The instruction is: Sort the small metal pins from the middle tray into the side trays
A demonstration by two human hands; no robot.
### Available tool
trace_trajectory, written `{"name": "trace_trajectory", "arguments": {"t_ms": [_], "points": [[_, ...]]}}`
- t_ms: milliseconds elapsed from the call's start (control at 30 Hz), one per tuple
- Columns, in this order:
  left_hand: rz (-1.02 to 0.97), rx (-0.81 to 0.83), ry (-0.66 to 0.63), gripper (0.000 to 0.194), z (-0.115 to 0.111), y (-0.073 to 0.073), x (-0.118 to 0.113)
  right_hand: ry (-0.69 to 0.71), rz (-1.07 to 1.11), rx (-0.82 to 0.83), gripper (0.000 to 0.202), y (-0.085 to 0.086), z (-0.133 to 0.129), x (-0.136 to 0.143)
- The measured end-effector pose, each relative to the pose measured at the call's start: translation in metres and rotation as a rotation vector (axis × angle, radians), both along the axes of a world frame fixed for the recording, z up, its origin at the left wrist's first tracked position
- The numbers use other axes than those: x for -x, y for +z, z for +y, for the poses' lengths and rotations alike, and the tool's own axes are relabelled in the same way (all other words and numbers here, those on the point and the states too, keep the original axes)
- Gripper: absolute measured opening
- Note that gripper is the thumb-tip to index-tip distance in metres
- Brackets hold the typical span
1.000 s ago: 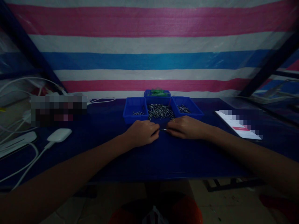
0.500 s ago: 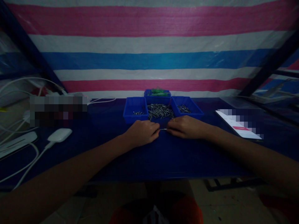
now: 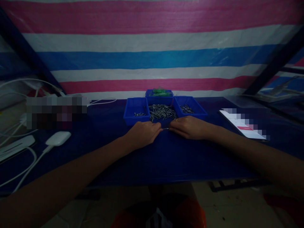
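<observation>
My left hand and my right hand face each other just in front of the bins. Between their fingertips spans a thin metal pin, pinched at one end by each hand. Behind them lies a loose pile of metal pins on the table. A left blue bin and a right blue bin flank the pile, both with some pins inside. At the back, a third blue bin holds green items.
On the blue table, a white charger with cables and a white device lie at the left. A phone-like white panel lies at the right. Striped sheeting hangs behind.
The view has shifted slightly. The pin remains between both hands, and the fingers of my left hand look a little straighter around its end.
</observation>
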State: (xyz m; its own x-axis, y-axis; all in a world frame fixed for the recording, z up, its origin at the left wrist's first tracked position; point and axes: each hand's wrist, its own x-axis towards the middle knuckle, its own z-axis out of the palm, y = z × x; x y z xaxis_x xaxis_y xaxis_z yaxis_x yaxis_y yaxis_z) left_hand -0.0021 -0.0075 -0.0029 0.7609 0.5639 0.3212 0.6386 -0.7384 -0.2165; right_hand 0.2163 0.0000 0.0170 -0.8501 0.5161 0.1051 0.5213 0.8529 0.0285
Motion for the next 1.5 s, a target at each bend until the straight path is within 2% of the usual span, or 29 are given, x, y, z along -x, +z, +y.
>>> {"name": "trace_trajectory", "arguments": {"t_ms": [567, 1167, 1500], "points": [[0.020, -0.014, 0.015, 0.033, 0.0003, -0.0020, 0.0006, -0.013, 0.008, 0.033, 0.028, 0.0007, 0.0000, 0.0004], [-0.012, 0.013, -0.087, 0.017, 0.0000, 0.0029, 0.0012, -0.002, -0.026, -0.009, 0.016, -0.0014, 0.0001, -0.0003], [-0.012, 0.020, -0.066, 0.015, 0.0011, 0.0012, 0.0017, 0.015, -0.016, -0.026, 0.022, -0.0003, -0.0010, 0.0000]]}}
